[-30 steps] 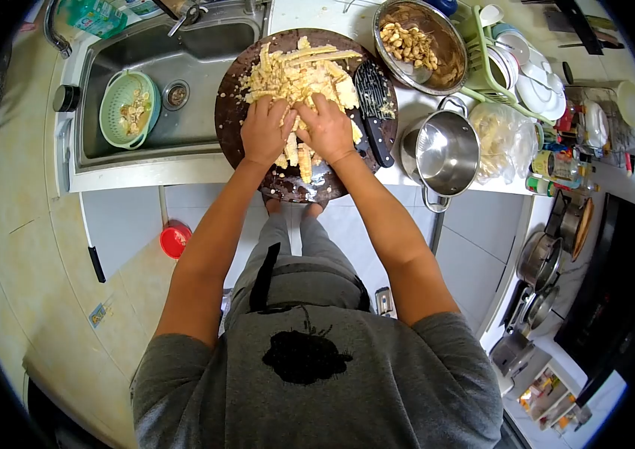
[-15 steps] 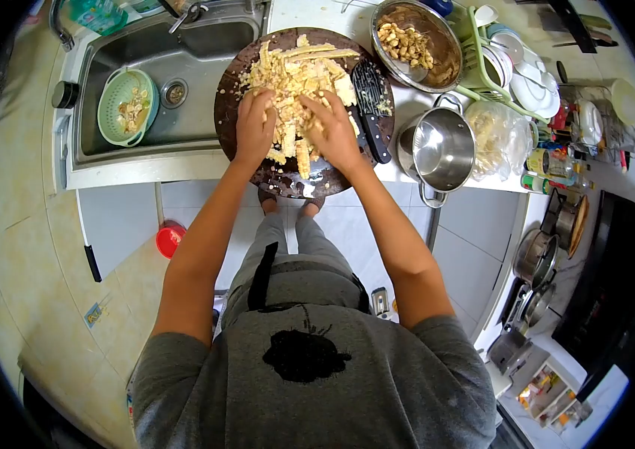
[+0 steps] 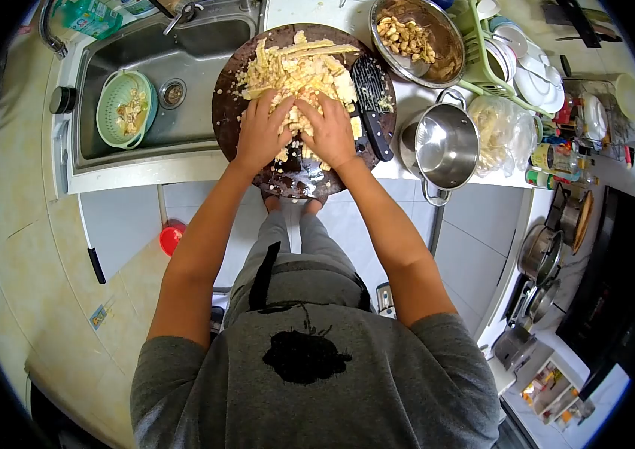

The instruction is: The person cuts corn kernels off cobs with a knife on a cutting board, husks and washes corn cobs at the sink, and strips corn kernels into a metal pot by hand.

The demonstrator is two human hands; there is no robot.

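A heap of chopped pale yellow pieces and strips (image 3: 295, 69) covers much of the round dark cutting board (image 3: 229, 123). My left hand (image 3: 261, 135) and my right hand (image 3: 330, 136) are cupped into the near side of the heap, fingers curled round the pieces and thumbs pointing inward. Some fingertips are buried in the food. Right of my right hand a black-handled cleaver (image 3: 375, 135) lies on the board, its dark blade (image 3: 368, 82) dotted with bits. Scattered crumbs and a wet shiny patch mark the board's near edge.
To the left, a green colander (image 3: 104, 112) with scraps stands in the steel sink (image 3: 205, 45). A metal bowl (image 3: 448, 34) of brown chunks, a steel pot (image 3: 445, 146), a plastic bag (image 3: 501, 127) and a green dish rack (image 3: 482, 67) stand on the right.
My hands have come closer together and sunk into the heap. Strips near the board's front edge have been drawn in, leaving more of the dark wood bare there.
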